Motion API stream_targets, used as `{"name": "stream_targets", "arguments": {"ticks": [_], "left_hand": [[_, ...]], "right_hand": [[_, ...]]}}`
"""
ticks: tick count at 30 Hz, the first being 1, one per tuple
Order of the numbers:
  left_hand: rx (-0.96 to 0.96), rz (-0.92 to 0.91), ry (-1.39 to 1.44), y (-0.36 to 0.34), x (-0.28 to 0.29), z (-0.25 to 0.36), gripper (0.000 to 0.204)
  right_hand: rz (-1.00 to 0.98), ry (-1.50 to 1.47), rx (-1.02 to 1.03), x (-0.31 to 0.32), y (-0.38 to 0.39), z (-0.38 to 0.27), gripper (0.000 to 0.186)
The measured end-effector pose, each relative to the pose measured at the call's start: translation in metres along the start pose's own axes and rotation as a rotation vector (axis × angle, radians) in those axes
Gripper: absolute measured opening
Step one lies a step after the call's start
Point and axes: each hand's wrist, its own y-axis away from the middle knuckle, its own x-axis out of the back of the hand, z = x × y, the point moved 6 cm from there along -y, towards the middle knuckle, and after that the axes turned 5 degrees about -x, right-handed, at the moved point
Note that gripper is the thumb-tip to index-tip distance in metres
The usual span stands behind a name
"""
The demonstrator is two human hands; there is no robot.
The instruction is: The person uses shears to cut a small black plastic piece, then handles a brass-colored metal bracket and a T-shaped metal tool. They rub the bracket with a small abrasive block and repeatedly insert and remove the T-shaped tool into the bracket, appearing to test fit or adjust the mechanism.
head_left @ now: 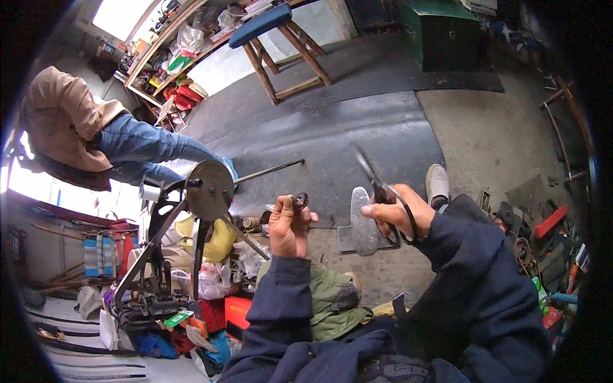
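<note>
My left hand (290,226) is raised near the middle, pinching a small dark loop-shaped piece (300,199) between thumb and fingers; I cannot make out what it is. To its right, my right hand (402,214) grips a large pair of dark scissors (377,179) by the handles, blades pointing up and slightly blurred. Just left of that hand and behind it stands a flat, worn metal sole-shaped form (363,230) over a low grey plate (346,239). A black cast-metal hand-cranked machine (153,255) with a round wheel (211,190) stands left of my left hand.
Another person (76,127) in a tan jacket and jeans stands at the left. A blue-topped wooden stool (262,29), cluttered shelves (172,51) and a green box (444,35) are at the back. Bags and loose items (211,281) pile at lower left; tools (549,223) lie at right.
</note>
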Motion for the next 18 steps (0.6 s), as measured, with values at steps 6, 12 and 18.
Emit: {"name": "stream_targets", "arguments": {"ticks": [6, 12, 18], "left_hand": [[0.066, -0.061, -0.083, 0.007, -0.03, -0.016, 0.014], [0.12, -0.068, -0.203, 0.015, -0.043, -0.026, 0.016], [0.123, -0.088, -0.254, 0.019, -0.047, -0.028, 0.017]], "right_hand": [[0.091, -0.271, 0.107, -0.02, -0.025, 0.012, 0.034], [0.17, -0.068, 0.145, -0.033, -0.025, 0.005, 0.033], [0.232, 0.102, 0.283, -0.04, -0.014, -0.01, 0.033]]}}
